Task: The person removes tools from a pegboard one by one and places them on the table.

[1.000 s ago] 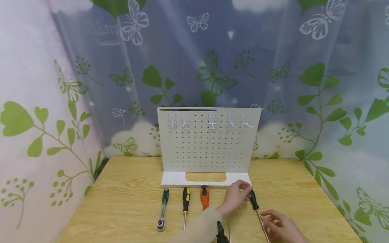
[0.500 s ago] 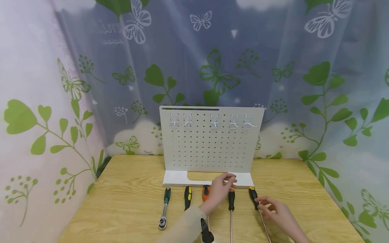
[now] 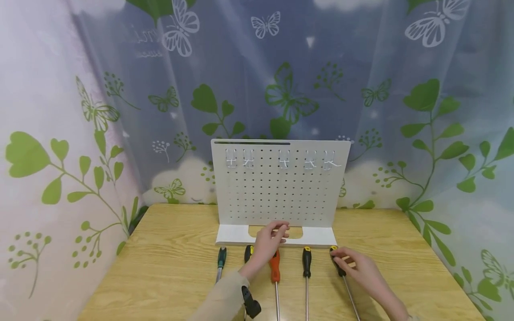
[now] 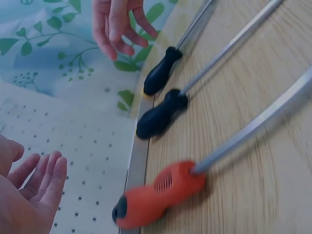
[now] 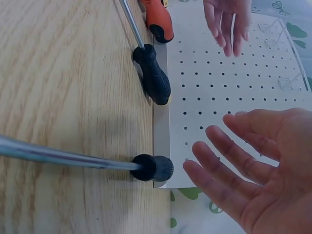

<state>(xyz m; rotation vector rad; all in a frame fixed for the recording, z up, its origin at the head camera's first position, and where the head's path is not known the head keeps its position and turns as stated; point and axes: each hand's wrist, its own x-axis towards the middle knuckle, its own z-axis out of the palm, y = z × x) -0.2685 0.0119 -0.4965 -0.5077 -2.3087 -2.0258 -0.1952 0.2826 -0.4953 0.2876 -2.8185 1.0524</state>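
Note:
My left hand [image 3: 267, 243] hovers above the handle of the orange screwdriver [image 3: 275, 269], fingers loosely bent and holding nothing; the left wrist view shows it apart from that orange handle. Over on the right, my right hand [image 3: 361, 267] is beside the black handle of the rightmost screwdriver [image 3: 342, 271]. In the right wrist view its fingers are spread, with a gap to that handle [image 5: 153, 167]. Between the hands lies another black screwdriver [image 3: 307, 263]. A black-and-yellow screwdriver [image 3: 248, 252] is partly hidden by my left forearm, as is the green-handled ratchet wrench [image 3: 221, 258].
Behind the tools stands a white pegboard [image 3: 277, 191] on a flat base. Several clear hooks [image 3: 284, 159] hang along its upper part. The wooden table [image 3: 168, 249] extends to both sides, and a patterned curtain [image 3: 225, 58] closes off the back.
My left hand has moved left, from the rightmost screwdriver's handle past the other black one to the orange one. My right hand has moved up from beside the shaft to beside the handle.

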